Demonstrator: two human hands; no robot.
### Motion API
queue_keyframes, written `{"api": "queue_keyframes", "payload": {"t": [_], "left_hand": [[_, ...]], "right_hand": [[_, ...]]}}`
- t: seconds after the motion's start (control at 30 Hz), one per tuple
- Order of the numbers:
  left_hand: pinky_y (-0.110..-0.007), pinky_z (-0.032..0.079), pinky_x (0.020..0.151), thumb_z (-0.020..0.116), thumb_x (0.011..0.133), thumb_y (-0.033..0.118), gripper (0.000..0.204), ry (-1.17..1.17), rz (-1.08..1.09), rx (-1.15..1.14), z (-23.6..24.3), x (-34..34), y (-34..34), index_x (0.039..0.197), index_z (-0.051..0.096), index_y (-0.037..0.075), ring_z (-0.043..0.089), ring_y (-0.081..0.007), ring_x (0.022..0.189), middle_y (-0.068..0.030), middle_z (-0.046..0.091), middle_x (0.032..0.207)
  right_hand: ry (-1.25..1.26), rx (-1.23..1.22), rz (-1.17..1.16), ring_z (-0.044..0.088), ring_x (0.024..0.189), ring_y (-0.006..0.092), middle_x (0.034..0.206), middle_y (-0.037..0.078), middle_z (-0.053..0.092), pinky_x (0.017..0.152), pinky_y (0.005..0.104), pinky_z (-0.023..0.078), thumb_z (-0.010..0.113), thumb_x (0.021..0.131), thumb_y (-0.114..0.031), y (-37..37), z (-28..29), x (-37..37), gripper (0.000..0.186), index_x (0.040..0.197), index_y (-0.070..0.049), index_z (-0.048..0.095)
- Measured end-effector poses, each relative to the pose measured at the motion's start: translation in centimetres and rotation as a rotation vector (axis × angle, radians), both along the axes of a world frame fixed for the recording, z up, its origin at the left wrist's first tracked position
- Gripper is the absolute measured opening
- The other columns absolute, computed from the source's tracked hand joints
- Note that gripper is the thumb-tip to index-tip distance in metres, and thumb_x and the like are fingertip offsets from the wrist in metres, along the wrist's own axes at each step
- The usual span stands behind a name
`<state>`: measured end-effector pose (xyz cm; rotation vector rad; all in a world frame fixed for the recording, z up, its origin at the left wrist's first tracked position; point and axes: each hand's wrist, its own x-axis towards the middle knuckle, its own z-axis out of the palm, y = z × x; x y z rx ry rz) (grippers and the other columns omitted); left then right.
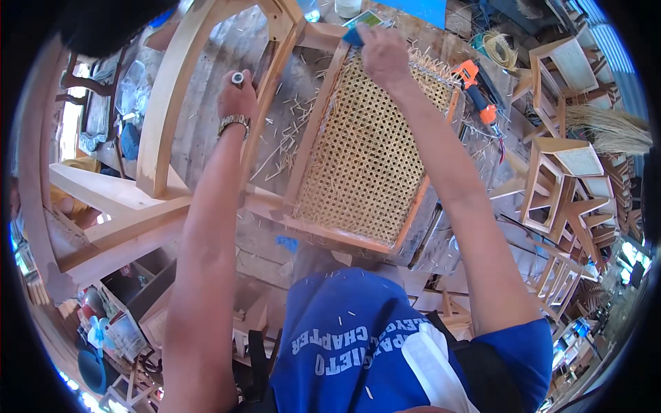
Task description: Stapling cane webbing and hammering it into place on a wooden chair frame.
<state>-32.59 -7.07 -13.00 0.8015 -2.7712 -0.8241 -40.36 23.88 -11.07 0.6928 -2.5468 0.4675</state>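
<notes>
A wooden chair frame lies on the workbench, with a woven cane panel [358, 158] set into one part of it. Loose cane ends stick up along the panel's far and left edges. My left hand [237, 96], wearing a ring and a wristwatch, is closed on a wooden rail [260, 117] of the frame, left of the panel; its fingertips are partly hidden. At the panel's far left corner, my right hand [385, 58] grips a small blue flat-edged piece [354, 36] whose exact kind I cannot make out.
An orange and black power tool [478, 96] lies right of the panel. Coiled cane [499, 49] sits beyond it. Cane scraps [286, 141] litter the bench [200, 103]. Chair frames [551, 182] are stacked at the right, near a bundle of strands [609, 129].
</notes>
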Motion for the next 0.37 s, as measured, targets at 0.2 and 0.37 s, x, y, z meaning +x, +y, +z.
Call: {"api": "queue_keyframes", "payload": {"t": [0.2, 0.37], "left_hand": [[-0.049, 0.051, 0.088, 0.054, 0.096, 0.050, 0.046, -0.087, 0.053, -0.003, 1.2, 2.0, -1.2, 0.116, 0.063, 0.010, 0.066, -0.0406, 0.103, -0.0209, 0.070, 0.107], [-0.051, 0.049, 0.093, 0.050, 0.094, 0.061, 0.059, -0.060, 0.027, -0.028, 0.6, 1.7, -1.9, 0.126, 0.059, 0.012, 0.065, -0.0430, 0.108, -0.0254, 0.069, 0.110]], "right_hand": [[-0.463, 0.059, 0.384, 0.067, 0.083, 0.0353, 0.081, 0.015, 0.063, 0.071, 0.0466, 0.054, 0.060, 0.088, -0.012, -7.7, -1.3, 18.5, 0.010, 0.090, -0.002, 0.061], [-0.873, -0.253, 0.627, 0.067, 0.094, 0.0380, 0.095, 0.020, 0.068, 0.086, 0.0465, 0.055, 0.073, 0.082, -0.024, -7.1, 5.3, 19.6, 0.026, 0.103, -0.010, 0.066]]}}
